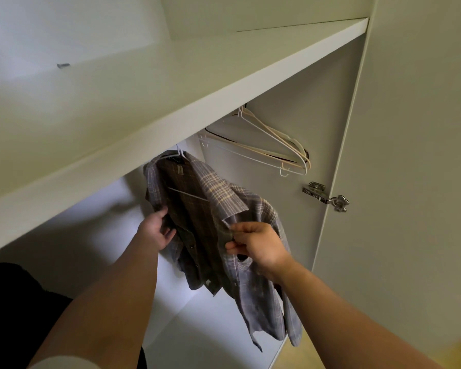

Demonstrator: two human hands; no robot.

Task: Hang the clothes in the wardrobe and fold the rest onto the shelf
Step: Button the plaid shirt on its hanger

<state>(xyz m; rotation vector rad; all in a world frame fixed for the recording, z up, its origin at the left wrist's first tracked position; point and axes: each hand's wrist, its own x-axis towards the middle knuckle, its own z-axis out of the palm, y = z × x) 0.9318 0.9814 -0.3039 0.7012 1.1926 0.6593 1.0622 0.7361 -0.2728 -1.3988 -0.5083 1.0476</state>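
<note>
The shirt (pixel 210 209) hangs lengthwise on a hanger (pixel 179 155) under the shelf (pixel 171 123), collar up, open front facing the person. The right hand (pixel 258 246) pinches one front edge below the collar. The left hand (pixel 156 230) touches the other; whether it grips is unclear.

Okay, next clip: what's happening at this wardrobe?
A person is handling a plaid shirt that sits on a white hanger below the shelf. The left hand grips one front edge and the right hand pinches the other, as if to straighten or button it. Several empty hangers hang further right.
</note>
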